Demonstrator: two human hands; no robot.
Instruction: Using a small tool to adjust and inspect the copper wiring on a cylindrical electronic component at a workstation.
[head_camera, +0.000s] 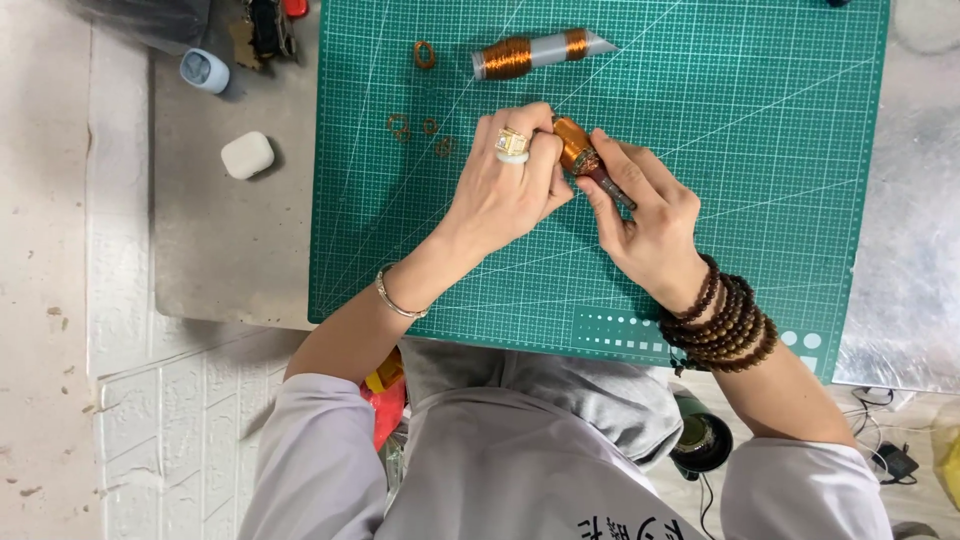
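Both my hands meet over a green cutting mat (720, 90). My left hand (505, 190), wearing a ring and a thin bracelet, pinches the top of a small rod wound with copper wire (575, 148). My right hand (650, 215), with dark bead bracelets on the wrist, grips the rod's dark lower end (612, 188). A grey tapered mandrel with two copper wire windings (535, 53) lies on the mat above the hands. Several small copper rings (415, 128) lie to the left of my left hand, and one larger ring (424, 54) further up.
The mat lies on a grey table (230, 250). A white earbud case (246, 155) and a pale blue cap (204, 71) sit left of the mat. Dark tools (265, 30) lie at the top left. Shiny foil (915, 230) covers the right side. Cables (885, 455) lie on the floor.
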